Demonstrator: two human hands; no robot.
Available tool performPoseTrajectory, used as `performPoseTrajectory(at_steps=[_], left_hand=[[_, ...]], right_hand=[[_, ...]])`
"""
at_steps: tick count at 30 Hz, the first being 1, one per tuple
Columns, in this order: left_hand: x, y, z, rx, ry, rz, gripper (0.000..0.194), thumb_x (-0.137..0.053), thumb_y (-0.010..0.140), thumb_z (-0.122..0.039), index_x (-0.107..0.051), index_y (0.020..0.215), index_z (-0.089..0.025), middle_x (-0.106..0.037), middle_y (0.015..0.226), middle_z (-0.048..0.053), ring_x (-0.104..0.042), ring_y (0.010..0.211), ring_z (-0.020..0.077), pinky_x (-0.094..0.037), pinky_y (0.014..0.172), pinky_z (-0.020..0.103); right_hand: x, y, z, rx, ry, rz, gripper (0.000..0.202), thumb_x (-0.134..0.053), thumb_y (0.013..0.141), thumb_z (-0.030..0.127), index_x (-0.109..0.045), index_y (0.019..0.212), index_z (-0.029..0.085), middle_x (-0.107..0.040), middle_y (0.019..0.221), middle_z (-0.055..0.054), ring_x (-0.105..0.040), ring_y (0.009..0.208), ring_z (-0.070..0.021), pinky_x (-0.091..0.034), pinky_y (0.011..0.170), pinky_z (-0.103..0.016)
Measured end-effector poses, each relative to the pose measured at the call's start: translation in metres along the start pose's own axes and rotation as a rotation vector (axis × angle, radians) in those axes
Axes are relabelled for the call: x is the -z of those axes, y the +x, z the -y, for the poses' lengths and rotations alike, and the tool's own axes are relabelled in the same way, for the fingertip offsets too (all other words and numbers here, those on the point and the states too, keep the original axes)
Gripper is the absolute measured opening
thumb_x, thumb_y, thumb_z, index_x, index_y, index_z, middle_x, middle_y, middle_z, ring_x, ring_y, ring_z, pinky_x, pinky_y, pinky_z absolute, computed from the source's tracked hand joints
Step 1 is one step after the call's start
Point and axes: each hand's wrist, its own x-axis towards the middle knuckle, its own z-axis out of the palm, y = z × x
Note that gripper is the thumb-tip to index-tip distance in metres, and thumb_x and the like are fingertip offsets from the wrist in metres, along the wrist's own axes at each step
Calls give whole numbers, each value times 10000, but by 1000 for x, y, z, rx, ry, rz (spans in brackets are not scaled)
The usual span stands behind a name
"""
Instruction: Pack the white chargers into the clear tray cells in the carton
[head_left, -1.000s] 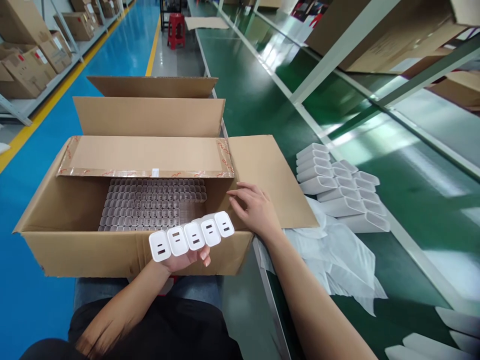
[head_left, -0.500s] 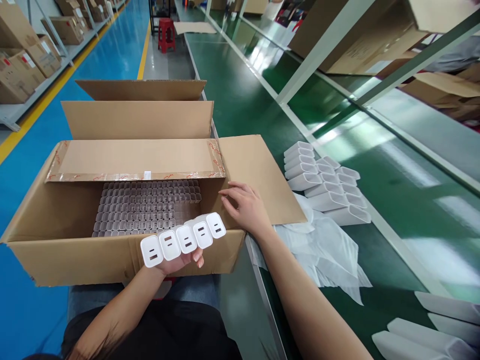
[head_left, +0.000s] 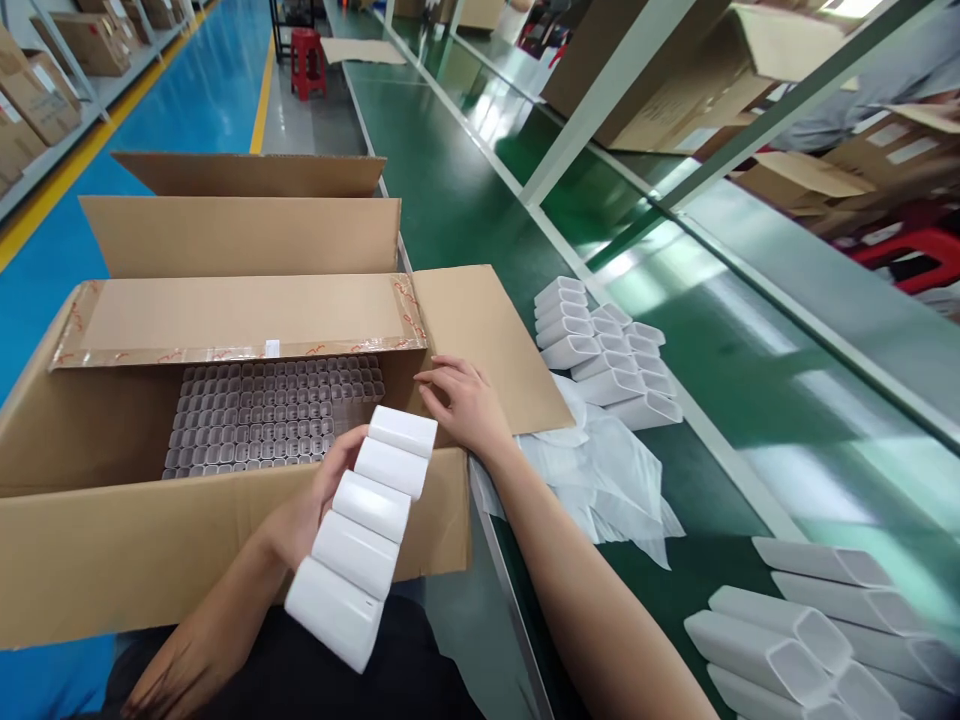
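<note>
My left hand [head_left: 304,515] grips a slanting row of several white charger housings [head_left: 371,508], held in front of the carton's near wall. Their smooth long sides face up, and the thumb lies along the far end of the row. Inside the open cardboard carton [head_left: 187,545], rows of clear-rimmed housings [head_left: 259,415] stand packed close together, with a gap at their right front. My right hand [head_left: 466,408] hovers or rests at the carton's right rim, by the side flap [head_left: 499,340]. Its fingers are loosely bent and apart, holding nothing.
White hollow sleeves [head_left: 615,365] sit stacked on the green bench [head_left: 465,190], with more sleeves [head_left: 787,640] at the lower right. A crumpled white plastic sheet [head_left: 600,480] lies beside the carton. A metal frame [head_left: 600,100] rises along the bench; a red stool [head_left: 307,62] stands farther back.
My left hand has turned the row of charger housings, so their slotted ends no longer face me and their long sides show. The row now hangs lower and steeper. The view has shifted right.
</note>
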Motion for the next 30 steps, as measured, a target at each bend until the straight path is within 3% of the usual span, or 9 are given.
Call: performPoseTrajectory(at_steps=[2,4,8,15,19,24,27,30], left_hand=[[9,-1,-1,-116,-292,-95,1009,-665,710,-656,-314,1527,-182,-638,1041,130,-646,754,220,-600,711,377],[13,0,-1,-252,-404,-188,1118,-777,617,-623,-262,1538,-252,-561,1218,151,-651,946,261,-585,875,431],[14,-1,5,-386,-239,-275,1266,-843,538,-640,-218,1563,-241,-444,1409,175,-490,1300,368,-448,1099,491],[8,-3,10,-433,-67,-378,1175,-831,646,-553,-192,1572,-213,-463,1422,176,-458,1343,351,-477,1070,469],[9,-6,3,-339,-70,-344,1173,-861,621,-480,-198,1564,-265,-457,1431,166,-485,1325,374,-515,1028,508],[39,-10,-6,38,-327,-65,1133,-825,620,-460,-158,1530,-370,-515,1415,138,-644,1132,361,-605,857,500],[70,31,-12,153,-183,21,1100,-819,606,-408,-202,1514,-333,-486,1452,143,-618,1170,367,-529,981,555],[84,120,-29,123,-48,89,1065,-786,605,-418,-233,1493,-221,-421,1503,172,-502,1316,378,-457,1075,529]], right_hand=[[1,0,1,-5,9,7,193,-537,918,216,-714,992,198,-754,1036,-76,-591,1204,-278,-446,989,-467],[1,1,2,-3,15,7,197,-533,917,212,-715,990,196,-755,1026,-76,-590,1202,-280,-442,1003,-474],[2,2,2,0,27,2,217,-510,923,214,-717,991,210,-756,1020,-77,-588,1202,-281,-432,1021,-493],[1,2,2,-2,35,5,216,-514,927,211,-717,999,209,-761,1017,-66,-582,1211,-273,-422,1038,-486],[2,2,3,-1,39,-1,208,-522,926,203,-719,994,210,-759,1014,-67,-581,1210,-270,-422,1040,-479],[4,3,7,-13,27,16,200,-537,930,192,-721,1008,198,-760,1024,-72,-561,1232,-252,-395,1078,-464],[4,5,9,-10,0,36,202,-538,938,185,-719,1027,191,-756,1054,-69,-543,1253,-242,-369,1104,-444],[4,7,10,-21,-62,88,178,-555,929,191,-726,977,187,-753,1038,-85,-549,1239,-256,-365,1105,-437]])
